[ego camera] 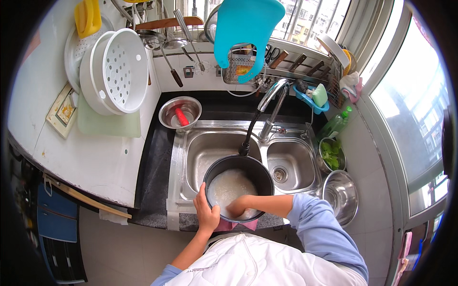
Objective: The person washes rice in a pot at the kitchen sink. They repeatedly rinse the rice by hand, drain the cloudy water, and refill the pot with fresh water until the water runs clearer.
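A dark cooking pot [265, 174] sits at the front of the double-bowl steel sink, in front of the larger bowl. Cloudy whitish water [232, 186] fills its lower part, with what looks like rice grains in it. My left hand [207, 211] grips the pot's rim at the left front, thumb at the near edge. My right hand [240, 206] reaches inside, its fingers dipped in the cloudy water and hidden there. Whether those fingers hold anything cannot be seen. Just beyond the pot's far rim hangs the black spray head [244, 147] of the chrome faucet [273, 96].
Left of the sink stands a steel bowl [165, 113] with a red-handled tool [181, 117]. On the right are a bowl of green leaves [331, 153], an empty steel bowl [340, 196] and a green bottle [334, 123]. A blue silicone bib [247, 25] hangs above the faucet.
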`<action>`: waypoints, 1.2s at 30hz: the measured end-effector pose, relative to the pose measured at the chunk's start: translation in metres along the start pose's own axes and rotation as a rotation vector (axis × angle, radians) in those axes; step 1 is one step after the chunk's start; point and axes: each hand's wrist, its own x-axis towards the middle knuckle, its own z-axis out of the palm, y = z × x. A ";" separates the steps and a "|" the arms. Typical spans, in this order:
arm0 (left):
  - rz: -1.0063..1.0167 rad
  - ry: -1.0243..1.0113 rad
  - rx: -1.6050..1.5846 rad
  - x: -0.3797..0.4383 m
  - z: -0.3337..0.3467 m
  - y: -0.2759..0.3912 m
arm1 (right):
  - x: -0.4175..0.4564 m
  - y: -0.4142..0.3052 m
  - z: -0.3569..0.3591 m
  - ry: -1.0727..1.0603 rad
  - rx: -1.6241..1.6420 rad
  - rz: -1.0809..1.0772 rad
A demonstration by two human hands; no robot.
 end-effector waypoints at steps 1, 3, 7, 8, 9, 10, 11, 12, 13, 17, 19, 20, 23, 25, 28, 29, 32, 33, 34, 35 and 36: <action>0.024 -0.007 -0.007 0.003 0.002 0.004 | 0.035 0.019 0.017 0.069 0.201 -0.052; 0.046 -0.006 -0.005 0.004 0.005 0.002 | 0.074 0.033 0.020 0.384 0.258 -0.216; 0.012 -0.011 -0.018 0.002 0.001 0.002 | 0.040 0.018 -0.013 0.727 0.070 -0.024; 0.021 -0.011 -0.018 0.002 0.001 0.002 | 0.035 0.022 -0.015 0.781 0.003 0.033; 0.034 -0.015 -0.019 0.003 0.002 0.002 | 0.032 0.033 -0.014 0.747 -0.173 0.126; 0.032 -0.017 -0.017 0.003 0.002 0.002 | 0.022 0.039 -0.011 0.754 -0.274 0.184; 0.030 -0.019 -0.014 0.003 0.002 0.002 | 0.012 0.042 -0.007 0.760 -0.374 0.243; 0.026 -0.019 -0.010 0.003 0.001 0.002 | 0.003 0.042 -0.004 0.692 -0.345 0.307; 0.024 -0.016 -0.007 0.003 0.001 0.001 | -0.006 0.039 -0.002 0.624 -0.317 0.371; 0.023 -0.024 -0.002 0.003 0.003 0.001 | -0.001 0.048 0.020 0.130 -0.347 0.391; 0.009 -0.020 0.005 0.001 0.001 0.000 | -0.017 0.018 0.008 -0.024 -0.279 0.250; 0.004 -0.019 0.004 0.000 0.001 0.000 | 0.001 0.020 0.011 -0.122 -0.289 0.092; 0.034 -0.031 -0.011 0.003 0.004 0.007 | 0.089 0.063 0.049 0.113 0.117 -0.136; 0.013 -0.005 0.001 -0.002 -0.001 0.001 | 0.046 0.016 0.005 0.365 0.239 -0.203; 0.023 -0.014 -0.018 -0.001 0.001 0.002 | 0.046 0.021 -0.007 0.814 0.245 -0.151; 0.024 -0.017 -0.021 0.000 0.002 0.002 | 0.040 0.027 -0.009 0.845 0.139 -0.073; 0.036 -0.020 -0.011 0.001 0.002 0.001 | 0.017 0.049 -0.005 0.849 -0.319 0.185; 0.040 -0.017 -0.004 0.001 0.002 0.000 | 0.011 0.053 -0.002 0.785 -0.365 0.299; 0.040 -0.015 -0.002 0.001 0.002 -0.001 | 0.006 0.056 0.002 0.664 -0.348 0.348; 0.041 -0.012 0.000 0.001 0.002 -0.002 | 0.000 0.056 0.007 0.543 -0.330 0.397; 0.043 -0.013 0.000 0.001 0.003 -0.002 | -0.006 0.053 0.011 0.422 -0.309 0.447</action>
